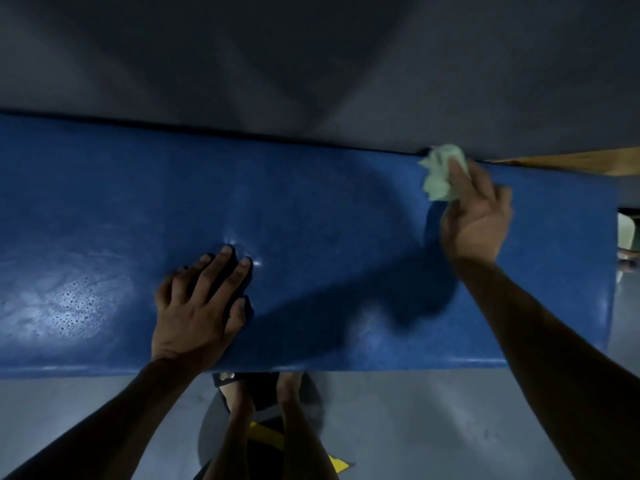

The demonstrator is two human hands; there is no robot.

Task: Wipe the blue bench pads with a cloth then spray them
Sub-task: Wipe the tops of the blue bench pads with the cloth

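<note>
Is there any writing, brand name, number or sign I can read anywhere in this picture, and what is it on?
None can be read.
The blue bench pad shows no print or label.
The pale green cloth in the right hand is plain.
The yellow floor marking is only a stripe, with no letters visible.

Head-worn view, steeply downward, close over the blue bench pad (311,209).
</note>
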